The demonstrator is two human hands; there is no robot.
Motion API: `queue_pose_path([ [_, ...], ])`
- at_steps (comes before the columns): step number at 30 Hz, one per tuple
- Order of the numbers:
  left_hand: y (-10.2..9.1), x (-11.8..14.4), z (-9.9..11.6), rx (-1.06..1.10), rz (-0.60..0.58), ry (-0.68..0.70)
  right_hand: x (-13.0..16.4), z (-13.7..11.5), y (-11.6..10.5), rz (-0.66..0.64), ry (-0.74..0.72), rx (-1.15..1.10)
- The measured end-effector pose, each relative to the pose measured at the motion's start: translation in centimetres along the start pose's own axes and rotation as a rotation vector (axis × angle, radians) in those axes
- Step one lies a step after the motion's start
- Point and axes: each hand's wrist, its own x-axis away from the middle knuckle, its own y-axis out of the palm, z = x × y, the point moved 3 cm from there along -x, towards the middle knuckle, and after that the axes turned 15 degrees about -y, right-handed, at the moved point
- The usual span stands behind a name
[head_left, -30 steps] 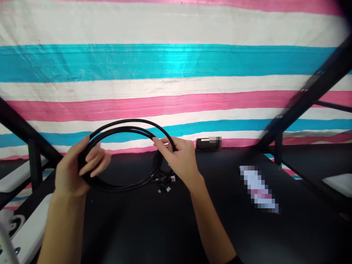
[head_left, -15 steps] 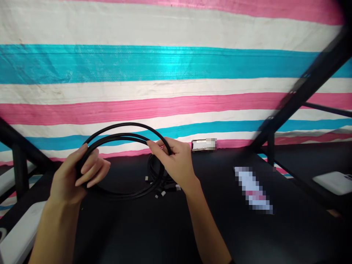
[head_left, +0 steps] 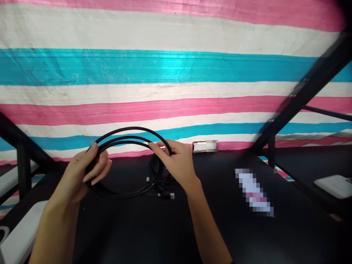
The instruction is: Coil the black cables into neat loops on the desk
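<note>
Between my hands a black cable (head_left: 133, 128) is wound into a wide loop of several turns, raised off the black table. My left hand (head_left: 92, 167) is closed round the left side of the coil, with the thumb on top. At the coil's upper right my right hand (head_left: 177, 157) pinches the turns between thumb and fingers. Behind the loop, on the table, lies a smaller bundle of black cable (head_left: 154, 168). A plug with a metal end (head_left: 172, 196) shows below the coil; which cable it belongs to, I cannot tell.
A phone (head_left: 199, 147) leans at the table's back edge against a striped sheet (head_left: 165, 66). A pixelated flat item (head_left: 254, 192) lies on the black table (head_left: 132, 231) to the right. White devices (head_left: 27, 227) (head_left: 332, 186) stand at both sides. Black metal bars (head_left: 297, 91) slant upward.
My left hand has moved right and slightly closer to my right hand, narrowing the coil. The plug ends below the coil have shifted a little left and down.
</note>
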Motion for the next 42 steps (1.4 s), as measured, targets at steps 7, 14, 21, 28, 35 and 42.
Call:
queue_pose_path([
  [7, 0.1, 0.3, 0.1, 0.146, -0.097, -0.076, 0.0, -0.2, 0.2, -0.003, 0.016, -0.016],
  [14, 0.0, -0.2, -0.7, 0.199, -0.183, -0.166, 0.0, -0.6, 0.1, 0.016, 0.019, -0.056],
  [21, 0.0, 0.0, -0.2, 0.162, -0.179, -0.191, 0.0, -1.2, -0.2, 0.023, -0.052, -0.041],
  [28, -0.4, -0.1, 0.0, 0.148, -0.054, -0.163, 0.2, -1.4, 0.0, 0.035, -0.064, -0.072],
  [35, -0.9, -0.3, -0.2, 0.083, 0.070, -0.128, 0.1, -1.2, -0.1, 0.018, -0.092, -0.076],
  [42, -1.2, -0.4, -0.2, 0.082, 0.126, -0.088, 0.0, -1.1, -0.3, 0.009, -0.093, -0.092],
])
